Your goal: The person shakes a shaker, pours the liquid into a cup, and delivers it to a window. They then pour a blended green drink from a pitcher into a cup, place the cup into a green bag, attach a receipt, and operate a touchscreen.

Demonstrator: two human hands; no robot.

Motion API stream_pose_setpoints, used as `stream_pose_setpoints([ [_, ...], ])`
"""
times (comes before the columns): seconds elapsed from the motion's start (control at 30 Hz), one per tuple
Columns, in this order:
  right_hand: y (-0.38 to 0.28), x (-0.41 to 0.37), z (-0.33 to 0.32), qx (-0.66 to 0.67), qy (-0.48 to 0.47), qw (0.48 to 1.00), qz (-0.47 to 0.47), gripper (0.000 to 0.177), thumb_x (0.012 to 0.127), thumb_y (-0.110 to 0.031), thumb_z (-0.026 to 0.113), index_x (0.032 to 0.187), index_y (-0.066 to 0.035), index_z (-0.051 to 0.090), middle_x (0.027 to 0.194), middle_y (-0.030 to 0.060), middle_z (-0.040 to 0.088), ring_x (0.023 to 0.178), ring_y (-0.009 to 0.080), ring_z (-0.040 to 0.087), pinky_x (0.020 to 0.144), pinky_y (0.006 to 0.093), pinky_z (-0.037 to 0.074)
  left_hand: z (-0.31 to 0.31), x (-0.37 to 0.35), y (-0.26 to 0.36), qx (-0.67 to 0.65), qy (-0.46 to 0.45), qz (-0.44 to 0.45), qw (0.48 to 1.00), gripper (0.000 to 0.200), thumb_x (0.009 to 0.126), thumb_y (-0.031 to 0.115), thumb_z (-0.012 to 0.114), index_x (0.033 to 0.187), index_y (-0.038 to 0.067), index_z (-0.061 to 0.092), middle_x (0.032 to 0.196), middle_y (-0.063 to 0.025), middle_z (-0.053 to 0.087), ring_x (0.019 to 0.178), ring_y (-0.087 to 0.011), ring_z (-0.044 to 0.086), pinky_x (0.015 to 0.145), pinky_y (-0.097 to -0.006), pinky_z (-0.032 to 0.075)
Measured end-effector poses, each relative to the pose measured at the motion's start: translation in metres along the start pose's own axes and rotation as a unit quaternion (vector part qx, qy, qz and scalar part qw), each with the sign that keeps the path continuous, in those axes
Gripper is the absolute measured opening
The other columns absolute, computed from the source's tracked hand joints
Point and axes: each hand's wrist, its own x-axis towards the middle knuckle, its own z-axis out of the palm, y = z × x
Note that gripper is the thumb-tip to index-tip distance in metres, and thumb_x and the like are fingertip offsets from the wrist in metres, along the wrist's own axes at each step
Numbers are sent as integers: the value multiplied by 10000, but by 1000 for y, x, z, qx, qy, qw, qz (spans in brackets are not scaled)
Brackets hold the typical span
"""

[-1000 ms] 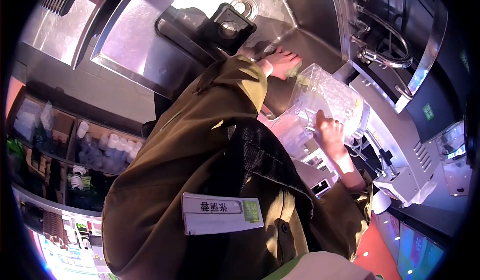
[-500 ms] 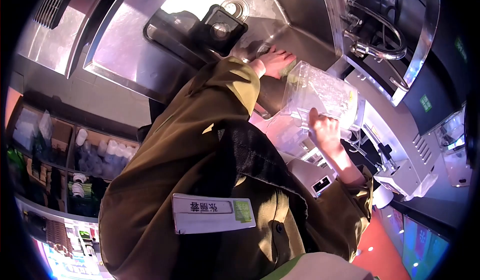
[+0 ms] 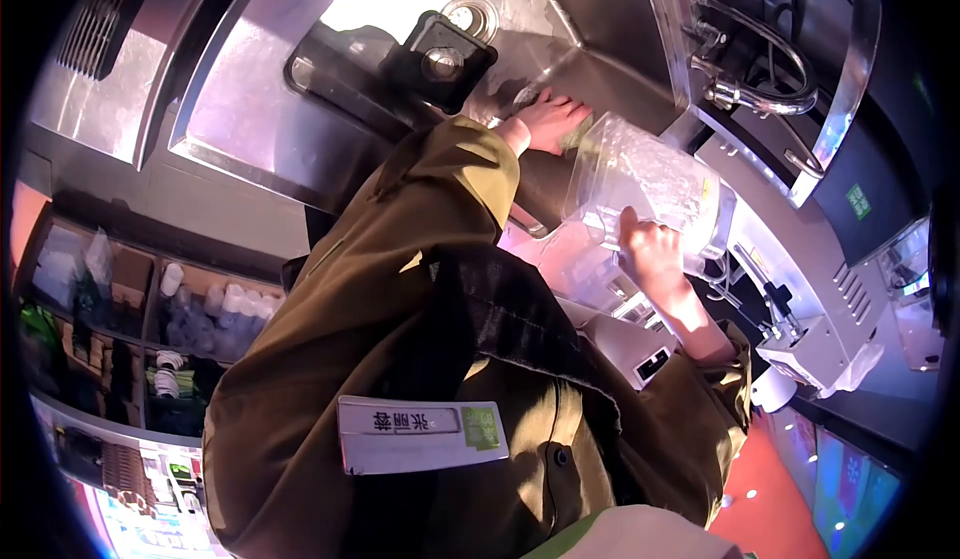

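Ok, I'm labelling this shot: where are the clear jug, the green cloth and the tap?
clear jug (image 3: 650, 174), head view, side wall.
green cloth (image 3: 579, 136), head view, exposed edge.
tap (image 3: 765, 104), head view, curved spout.

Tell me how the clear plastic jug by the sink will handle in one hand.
The clear jug looks like rigid plastic, so it should hold its shape under the right hand gripping it. Its walls look wet or frosted, so it is probably slippery. Held tilted and gripped at one side beside the sink, it may twist in that grip.
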Motion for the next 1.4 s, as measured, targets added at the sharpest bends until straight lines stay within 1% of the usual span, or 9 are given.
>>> stream_pose_setpoints([
  [0.03, 1, 0, 0, 3, -33, 999, 6, 344, 661, -69, 575, 995, -7, 517, 652, 138, 604, 573, 277, 620, 513, 383, 491, -3, 0, 2, 1, -15, -2, 1000, 886, 565, 335, 757, 1277, 48, 314, 1220, -102, 438, 1135, -247, 412, 932, -460, 297],
  [0.13, 6, 0, -6, 38, -54, 997, 30, 433, 674, -71, 567, 1095, -4, 490, 667, 139, 608, 583, 286, 620, 525, 383, 491, -5, 1, 2, -1, -10, 0, 1000, 879, 574, 344, 752, 1276, 46, 314, 1229, -103, 431, 1142, -252, 404, 940, -470, 290],
  [0.17, 5, -2, 2, 42, -9, 999, 26, 373, 676, -62, 564, 1039, -14, 495, 657, 141, 607, 584, 299, 621, 513, 397, 492, -3, 0, 3, -5, -2, 3, 1000, 876, 578, 346, 750, 1275, 45, 314, 1231, -104, 429, 1143, -253, 403, 942, -473, 288],
  [0.3, 7, 5, -16, 21, -83, 995, 60, 368, 669, -86, 588, 1017, -23, 485, 693, 153, 609, 640, 306, 624, 579, 418, 494, -1, 2, 1, 14, -4, 5, 1000, 875, 574, 349, 749, 1272, 47, 315, 1227, -102, 427, 1140, -255, 404, 943, -475, 287],
  [0.4, 7, 5, -3, 28, -75, 996, 46, 368, 665, -97, 600, 1007, -24, 484, 691, 152, 610, 640, 309, 624, 579, 415, 496, 1, 0, 1, 5, -17, 2, 1000, 879, 571, 349, 751, 1272, 51, 313, 1224, -102, 427, 1139, -254, 405, 942, -475, 288],
  [0.7, 12, 5, -8, 46, 41, 998, 8, 212, 617, -1, 575, 792, -53, 466, 555, 140, 564, 527, 309, 600, 484, 404, 491, -1, 5, 1, 6, -11, 2, 1000, 890, 569, 366, 754, 1277, 60, 309, 1221, -95, 429, 1140, -241, 406, 950, -463, 282],
  [0.87, 11, 4, -5, 50, 15, 998, 29, 261, 612, -9, 592, 831, -55, 459, 566, 142, 567, 542, 303, 604, 487, 407, 489, 14, 4, -8, 14, 47, 6, 999, 880, 563, 353, 759, 1272, 80, 314, 1189, -74, 447, 1103, -234, 425, 913, -503, 300],
  [1.13, 17, 11, -10, 50, -42, 998, 23, 305, 655, -78, 634, 915, -17, 487, 669, 159, 613, 574, 294, 627, 487, 399, 506, 8, 3, -10, 24, 1, 1, 1000, 877, 569, 359, 754, 1271, 77, 310, 1202, -75, 433, 1138, -229, 394, 931, -493, 286],
  [1.4, 11, 15, -17, 27, -99, 992, 69, 421, 677, -111, 623, 1058, -7, 476, 737, 173, 618, 692, 306, 635, 618, 424, 508, 19, 0, -12, 20, 13, 10, 1000, 884, 576, 357, 746, 1282, 79, 293, 1215, -75, 425, 1132, -239, 395, 918, -511, 293],
])
